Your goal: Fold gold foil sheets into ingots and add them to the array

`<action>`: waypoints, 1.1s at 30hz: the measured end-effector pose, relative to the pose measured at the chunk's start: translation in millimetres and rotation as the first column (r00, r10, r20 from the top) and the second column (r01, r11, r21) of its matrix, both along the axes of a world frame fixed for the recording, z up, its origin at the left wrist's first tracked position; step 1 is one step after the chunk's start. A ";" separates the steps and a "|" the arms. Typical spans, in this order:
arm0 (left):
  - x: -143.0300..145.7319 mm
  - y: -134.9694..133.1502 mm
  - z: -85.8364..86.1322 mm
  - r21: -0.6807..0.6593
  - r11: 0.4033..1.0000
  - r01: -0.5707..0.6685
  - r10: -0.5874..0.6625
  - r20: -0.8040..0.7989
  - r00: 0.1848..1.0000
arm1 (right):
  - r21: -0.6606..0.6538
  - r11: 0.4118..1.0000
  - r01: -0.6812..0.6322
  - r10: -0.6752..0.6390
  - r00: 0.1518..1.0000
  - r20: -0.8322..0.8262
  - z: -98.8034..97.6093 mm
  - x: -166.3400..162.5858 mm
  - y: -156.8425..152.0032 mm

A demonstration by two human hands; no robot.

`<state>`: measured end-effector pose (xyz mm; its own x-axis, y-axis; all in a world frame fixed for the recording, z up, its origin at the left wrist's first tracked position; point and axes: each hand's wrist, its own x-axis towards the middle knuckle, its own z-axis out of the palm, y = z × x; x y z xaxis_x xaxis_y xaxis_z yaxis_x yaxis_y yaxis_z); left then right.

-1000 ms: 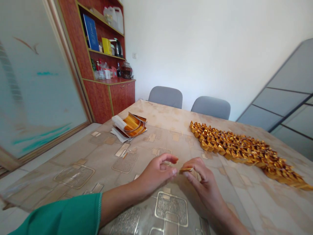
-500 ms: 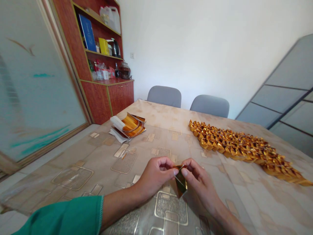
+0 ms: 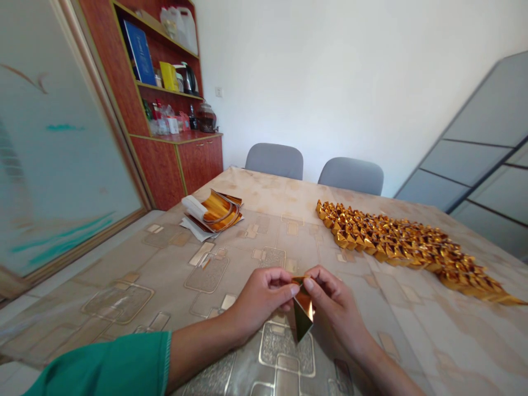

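Note:
Between my two hands is a piece of gold foil paper (image 3: 303, 314), folded to a point that hangs down over the table. My left hand (image 3: 268, 294) pinches its upper left edge between thumb and fingers. On the upper right edge, my right hand (image 3: 333, 297) pinches it the same way. Both thumbs face me, close together, and the other fingertips are partly hidden behind the paper. To the right lie rows of many folded gold paper pieces (image 3: 396, 239). Farther off on the left rests a loose stack of gold foil sheets (image 3: 218, 212) with white backing, curled over.
A patterned plastic cover lies over the table (image 3: 247, 253). Two grey chairs (image 3: 274, 160) stand at its far side by the white wall. A red-brown cabinet (image 3: 198, 162) with bottles and a kettle is back left, beside a frosted glass door (image 3: 61, 137).
The foil paper has turned slightly in my fingers, and its front now shows a bright orange face and a wider dark triangle below. Both hands keep their pinch. The view has shifted slightly.

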<state>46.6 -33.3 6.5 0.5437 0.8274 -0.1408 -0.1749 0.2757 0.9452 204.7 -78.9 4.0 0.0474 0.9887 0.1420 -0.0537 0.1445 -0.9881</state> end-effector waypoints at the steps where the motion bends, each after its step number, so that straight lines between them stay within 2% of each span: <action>1: -0.6 0.4 1.7 0.004 1.000 -0.020 0.020 -0.014 1.000 | -0.009 1.000 -0.013 0.013 1.000 -0.008 0.1 0.2 -0.4; 6: -3.1 1.9 9.6 0.057 0.994 -0.093 0.095 -0.024 0.995 | -0.087 0.991 -0.105 0.100 0.993 -0.062 -8.0 1.5 -0.6; 16: -2.5 1.4 9.5 0.056 0.995 -0.086 0.088 -0.034 0.996 | -0.059 0.997 -0.040 0.036 0.997 -0.065 -16.0 0.1 0.8; 23: -2.7 1.0 7.0 -0.038 0.999 -0.018 0.021 0.066 0.998 | -0.037 0.999 -0.029 0.028 1.000 -0.010 -10.2 3.2 2.8; 33: -2.1 1.1 11.7 -0.003 0.999 -0.051 0.051 0.029 0.998 | -0.034 0.999 -0.031 0.030 0.999 -0.014 -10.1 1.2 3.3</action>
